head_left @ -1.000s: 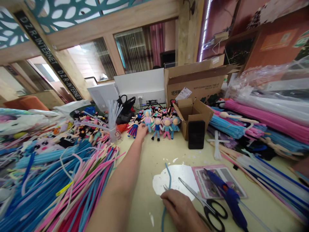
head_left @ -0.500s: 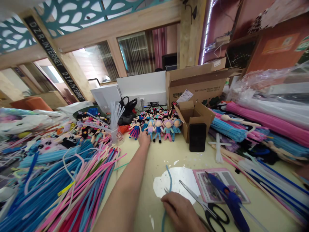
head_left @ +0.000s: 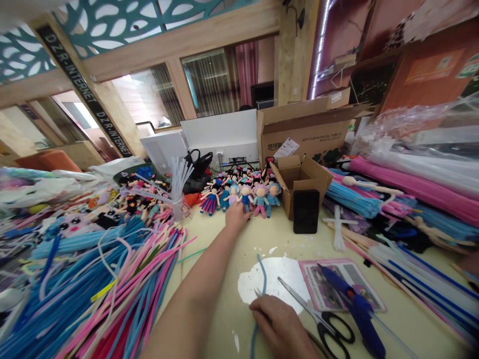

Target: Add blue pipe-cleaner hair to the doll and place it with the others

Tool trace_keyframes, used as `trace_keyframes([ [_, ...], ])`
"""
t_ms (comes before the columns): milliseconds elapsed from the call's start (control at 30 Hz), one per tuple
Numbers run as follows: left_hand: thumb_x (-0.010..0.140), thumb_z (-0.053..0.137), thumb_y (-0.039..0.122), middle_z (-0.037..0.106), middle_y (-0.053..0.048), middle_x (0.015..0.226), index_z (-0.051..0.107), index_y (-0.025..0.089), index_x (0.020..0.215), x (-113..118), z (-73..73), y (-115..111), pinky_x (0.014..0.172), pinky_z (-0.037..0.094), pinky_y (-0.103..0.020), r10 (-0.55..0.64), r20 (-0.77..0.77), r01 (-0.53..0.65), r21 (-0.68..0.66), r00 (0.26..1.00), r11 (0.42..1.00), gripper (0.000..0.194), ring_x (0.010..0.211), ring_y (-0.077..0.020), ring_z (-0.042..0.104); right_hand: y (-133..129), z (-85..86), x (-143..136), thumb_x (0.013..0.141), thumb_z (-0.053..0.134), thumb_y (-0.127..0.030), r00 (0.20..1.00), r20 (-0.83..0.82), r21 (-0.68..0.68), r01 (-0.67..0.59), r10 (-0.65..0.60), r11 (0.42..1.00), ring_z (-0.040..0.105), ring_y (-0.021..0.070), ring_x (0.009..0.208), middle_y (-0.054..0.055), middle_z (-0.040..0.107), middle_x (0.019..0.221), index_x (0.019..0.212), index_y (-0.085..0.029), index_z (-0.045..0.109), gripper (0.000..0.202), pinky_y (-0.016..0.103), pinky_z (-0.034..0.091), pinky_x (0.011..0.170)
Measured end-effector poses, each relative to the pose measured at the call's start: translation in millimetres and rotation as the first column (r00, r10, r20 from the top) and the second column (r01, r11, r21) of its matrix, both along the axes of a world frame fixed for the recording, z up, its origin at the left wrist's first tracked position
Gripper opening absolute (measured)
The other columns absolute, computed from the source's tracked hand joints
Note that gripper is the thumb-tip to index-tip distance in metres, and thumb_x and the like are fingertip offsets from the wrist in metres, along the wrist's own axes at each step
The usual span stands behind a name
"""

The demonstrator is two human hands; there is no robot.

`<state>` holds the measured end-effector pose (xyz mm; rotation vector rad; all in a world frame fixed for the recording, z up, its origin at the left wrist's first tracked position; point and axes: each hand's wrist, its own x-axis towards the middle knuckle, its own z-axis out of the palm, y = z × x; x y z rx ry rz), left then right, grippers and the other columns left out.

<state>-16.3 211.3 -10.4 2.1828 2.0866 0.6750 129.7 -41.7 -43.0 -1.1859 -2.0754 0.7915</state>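
My left hand [head_left: 237, 216] reaches to the front row of small dolls [head_left: 261, 197], its fingers around or against a doll in a blue outfit [head_left: 245, 195]; the grip itself is too small to make out. Near the table's front my right hand [head_left: 279, 324] has its fingers curled together over small scissors, whose tips [head_left: 258, 293] poke out beyond them. A blue-grey stem [head_left: 263, 274] runs beside and under those fingers, across a white sheet [head_left: 277, 269]. Larger scissors with black handles [head_left: 324, 321] lie right of this hand.
A blue glue gun [head_left: 354, 304] rests on a pink-edged card [head_left: 310, 279]. Behind stand a black phone [head_left: 306, 212] and an open carton [head_left: 322, 174]. Colourful stems [head_left: 112, 279] heap up at the left, more bundles [head_left: 354, 197] at the right. A cup of clear sticks [head_left: 177, 210] stands left of the dolls.
My left hand has shifted right along the front row, from the doll with the striped skirt towards the one in blue. My right hand has hardly moved.
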Motion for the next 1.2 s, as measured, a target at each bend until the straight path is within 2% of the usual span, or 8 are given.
trace_keyframes([
  [133,0.084,0.051,0.043,0.061,-0.009,0.101,0.061,0.019,0.088,13.3,0.8,14.4,0.079,0.042,-0.030,0.050,-0.039,-0.051,-0.018,0.998,0.999,0.026,0.097,-0.0215,0.057,1.6,-0.1,0.1,0.089,0.043,-0.019,1.000,0.023,0.020,-0.009,0.009,1.000,0.064,0.0174,0.082,0.003,0.069,0.087,0.091,-0.020,0.062,0.019,0.027,0.046,0.073],
  [333,0.086,0.048,0.040,0.061,-0.013,0.108,0.061,0.017,0.096,25.1,1.2,32.0,0.079,0.044,-0.032,0.089,-0.069,-0.093,-0.056,0.994,0.994,0.028,0.101,-0.0241,0.059,1.0,-2.3,-0.9,0.087,0.046,-0.017,0.999,0.037,0.035,0.003,-0.004,0.999,0.064,0.0169,0.080,0.002,0.069,0.085,0.089,-0.021,0.063,0.018,0.026,0.045,0.071],
  [500,0.086,0.049,0.041,0.062,-0.012,0.109,0.062,0.018,0.094,21.5,1.1,26.0,0.080,0.043,-0.030,0.030,-0.070,-0.035,-0.078,0.997,0.996,0.028,0.102,-0.0222,0.058,-0.6,-1.0,-1.6,0.087,0.047,-0.018,0.999,0.041,0.053,0.012,-0.014,0.999,0.063,0.0165,0.079,0.002,0.069,0.084,0.088,-0.022,0.063,0.016,0.025,0.044,0.071],
  [667,0.085,0.050,0.033,0.066,-0.010,0.100,0.061,0.018,0.093,6.7,17.9,6.1,0.076,0.043,-0.029,-0.017,-0.048,0.015,-0.052,0.999,0.999,0.021,0.095,-0.0217,0.060,1.2,3.9,-3.3,0.085,0.051,-0.017,0.996,0.066,0.038,0.049,-0.051,0.998,0.063,0.0170,0.082,0.001,0.070,0.085,0.087,-0.022,0.065,0.015,0.025,0.043,0.072],
  [800,0.086,0.047,0.033,0.065,-0.010,0.098,0.060,0.017,0.093,-6.8,34.6,-28.8,0.075,0.042,-0.029,-0.081,-0.019,0.081,-0.010,0.996,0.997,0.022,0.091,-0.0208,0.060,5.1,10.5,-2.0,0.087,0.050,-0.018,0.996,0.055,0.116,0.057,-0.063,0.992,0.064,0.0167,0.084,0.002,0.071,0.087,0.089,-0.021,0.066,0.016,0.024,0.043,0.073],
  [900,0.086,0.045,0.033,0.066,-0.007,0.091,0.060,0.017,0.089,-18.6,38.3,-69.4,0.072,0.042,-0.028,-0.150,0.005,0.150,-0.014,0.989,0.989,0.022,0.085,-0.0194,0.060,7.2,18.5,2.7,0.088,0.049,-0.018,0.995,0.010,0.176,0.097,-0.100,0.980,0.064,0.0162,0.086,0.003,0.071,0.090,0.092,-0.020,0.066,0.017,0.024,0.044,0.075],
  [1067,0.084,0.045,0.037,0.064,-0.002,0.080,0.059,0.020,0.081,-38.3,25.1,-157.9,0.072,0.043,-0.028,-0.306,0.127,0.313,-0.039,0.944,0.949,0.023,0.076,-0.0171,0.058,5.5,33.1,11.7,0.089,0.050,-0.018,0.988,0.005,0.213,0.148,-0.152,0.966,0.064,0.0160,0.086,0.003,0.072,0.091,0.093,-0.020,0.067,0.017,0.025,0.044,0.079],
  [1200,0.085,0.044,0.039,0.064,-0.002,0.080,0.060,0.021,0.079,-42.5,21.3,-236.9,0.071,0.043,-0.028,-0.334,0.190,0.359,-0.116,0.923,0.926,0.025,0.076,-0.0167,0.057,1.8,42.5,13.7,0.088,0.050,-0.016,0.988,0.027,0.199,0.147,-0.155,0.969,0.063,0.0172,0.091,0.005,0.071,0.097,0.099,-0.019,0.066,0.019,0.026,0.045,0.082],
])
